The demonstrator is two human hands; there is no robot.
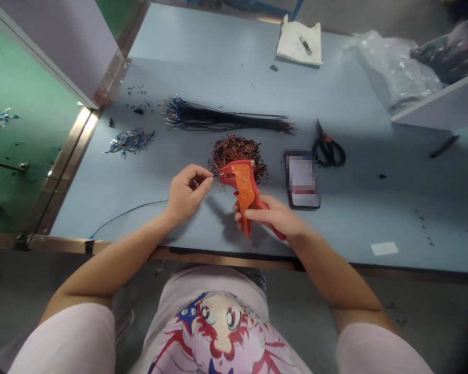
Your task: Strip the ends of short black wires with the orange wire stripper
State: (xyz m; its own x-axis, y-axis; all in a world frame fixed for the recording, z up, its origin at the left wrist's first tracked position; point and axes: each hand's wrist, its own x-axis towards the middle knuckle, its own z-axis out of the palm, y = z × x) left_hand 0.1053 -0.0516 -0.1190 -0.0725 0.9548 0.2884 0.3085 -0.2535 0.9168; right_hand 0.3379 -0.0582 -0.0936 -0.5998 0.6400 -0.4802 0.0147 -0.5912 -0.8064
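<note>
Pinched between the fingertips of my left hand (189,191) is a thin black wire (134,208). Its other end, with a blue terminal, trails left to the table's front edge. The pinched end points at the jaws of an orange and red wire stripper (245,189); whether it sits between them I cannot tell. My right hand (271,214) is wrapped round the stripper's handles. Just behind the tool lies a heap of short copper and black wire scraps (237,148). Farther back is a bundle of black wires (226,118) with blue terminals at its left end.
Loose blue terminals (128,142) lie to the left. A phone (303,181) and black-handled scissors (329,148) are on the right. A whitish pad (299,44) and clear plastic bags (398,65) are at the back. Upright panels (58,47) stand at both sides.
</note>
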